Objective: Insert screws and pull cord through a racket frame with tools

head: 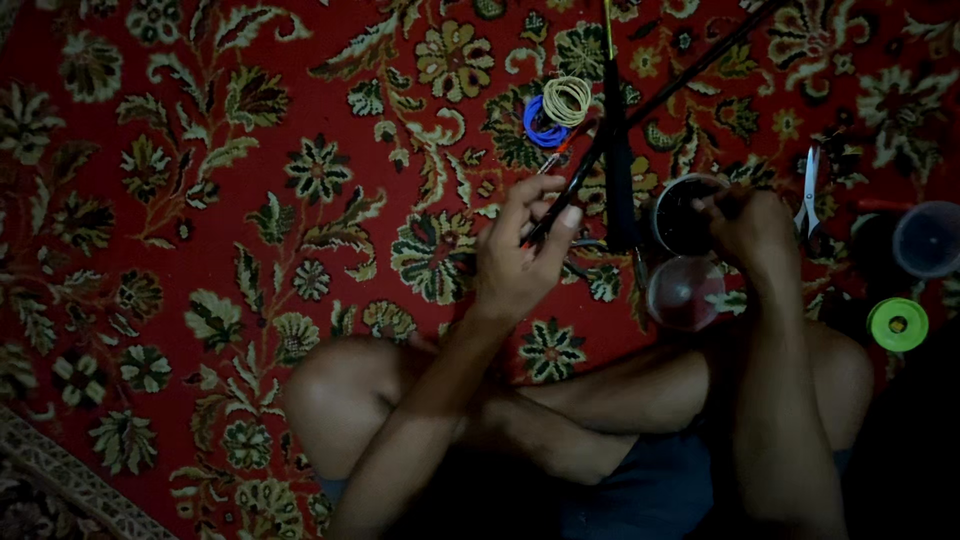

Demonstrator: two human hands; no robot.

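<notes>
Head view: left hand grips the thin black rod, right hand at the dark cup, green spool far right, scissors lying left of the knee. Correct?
Not quite: in the head view the scissors lie on the right, beyond the right hand. The left hand does grip the thin black rod, the right hand is at the dark cup, green spool far right.

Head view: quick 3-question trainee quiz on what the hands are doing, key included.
1. True or false: the left hand grips a thin dark rod.
2. Which is the right hand at? A) the scissors B) the small dark cup C) the green spool
3. What lies on the carpet just beyond the rod, past the left hand?

Key
1. True. Thumb and fingers close around it.
2. B. The fingers are at the cup's rim; whether they hold anything is too dark to tell.
3. Two coils, one blue and one cream, overlapping.
</notes>
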